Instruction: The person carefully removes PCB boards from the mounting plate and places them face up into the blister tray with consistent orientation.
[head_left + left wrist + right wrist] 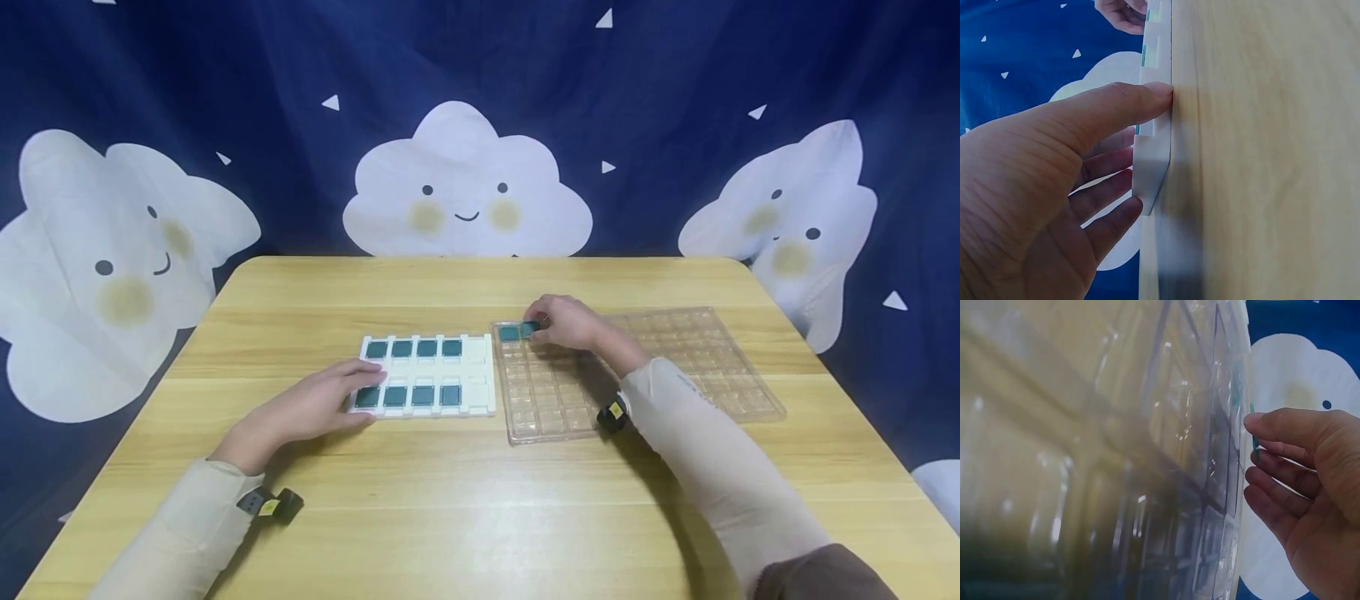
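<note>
My left hand (311,404) grips the left end of a white tray (477,375), thumb on the near edge and fingers over the end. Green square chips (423,395) sit in two rows in this tray; the places at its right end hold none. With thumb and fingers, my right hand (572,323) pinches a thin green chip (1255,445) at the far left of a clear plastic tray (551,398). Another green chip (509,334) lies in the clear tray's far-left corner compartment, just left of the pinched one. Whether the pinched chip touches its compartment I cannot tell.
Both trays lie side by side on a wooden table (480,517), their facing edges almost touching. The right forearm (697,442) crosses over the clear tray and hides part of it. Behind the table hangs a dark blue curtain (300,50) with white clouds.
</note>
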Tool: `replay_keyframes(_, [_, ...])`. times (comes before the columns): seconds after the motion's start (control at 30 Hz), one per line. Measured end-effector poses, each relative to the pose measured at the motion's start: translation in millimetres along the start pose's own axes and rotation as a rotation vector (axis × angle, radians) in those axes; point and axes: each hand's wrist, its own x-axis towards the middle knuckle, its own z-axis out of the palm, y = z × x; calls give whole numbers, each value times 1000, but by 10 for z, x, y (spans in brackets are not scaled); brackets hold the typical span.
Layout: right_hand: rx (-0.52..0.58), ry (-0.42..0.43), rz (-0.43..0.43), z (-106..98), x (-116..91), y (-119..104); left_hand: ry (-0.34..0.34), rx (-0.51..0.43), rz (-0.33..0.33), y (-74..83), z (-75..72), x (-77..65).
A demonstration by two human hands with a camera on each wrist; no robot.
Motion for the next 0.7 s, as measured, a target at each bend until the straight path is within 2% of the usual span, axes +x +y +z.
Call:
replay_keyframes(0.47, [18,-48,-2,-41,35,57,5,6,11,4,-12,10])
replay_keyframes(0.7, [41,-70,56,-51,76,85,15,10,14,5,1,-3])
